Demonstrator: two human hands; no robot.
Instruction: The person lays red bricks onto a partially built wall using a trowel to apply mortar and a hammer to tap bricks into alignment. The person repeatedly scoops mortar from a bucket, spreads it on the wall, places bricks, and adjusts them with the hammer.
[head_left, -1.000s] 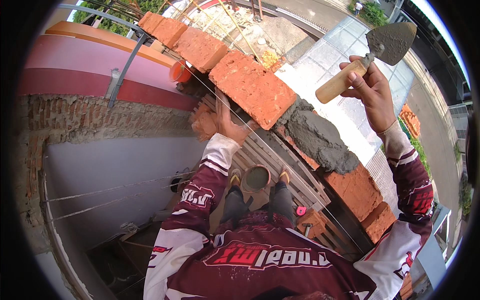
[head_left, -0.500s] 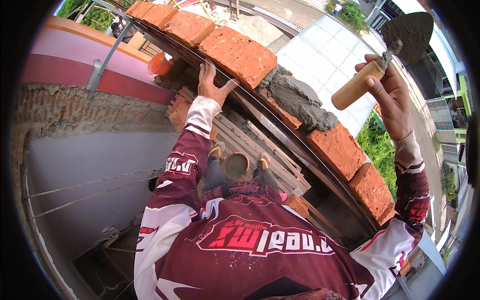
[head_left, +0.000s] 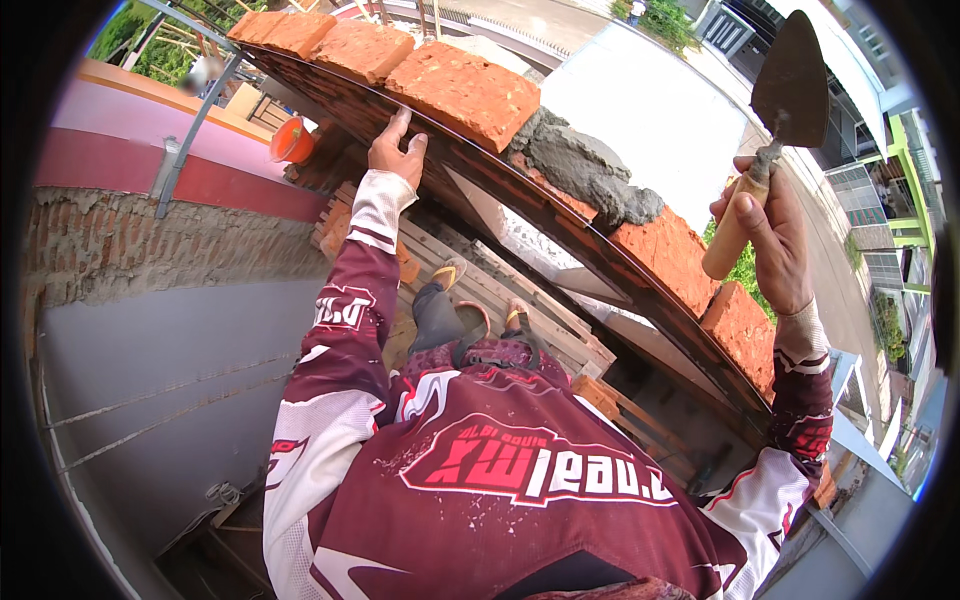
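Along the top of a wall runs a row of orange bricks [head_left: 465, 92]. A bed of wet grey mortar [head_left: 585, 165] fills the gap between two of them, and some of it hangs over the far edge. My left hand [head_left: 396, 155] is at the wall's near side, fingers stretched up to the lower edge of a brick and thumb apart, holding nothing. Out beyond the wall at the right, my right hand [head_left: 775, 240] grips the wooden handle of a pointed trowel [head_left: 792, 90], its mortar-smeared blade turned up.
A taut string line runs along the wall's near edge. Below are wooden planks [head_left: 570, 335], my sandalled feet and a bucket [head_left: 472, 320] between them. An orange bucket [head_left: 291, 140] stands at the far left. A metal bar [head_left: 200, 130] rises by the pink wall [head_left: 100, 160].
The trowel has tipped, so its blade points more steeply upward and its handle hangs more upright. My left hand has shifted a little along the wall, its fingers closer together. The view has turned slightly.
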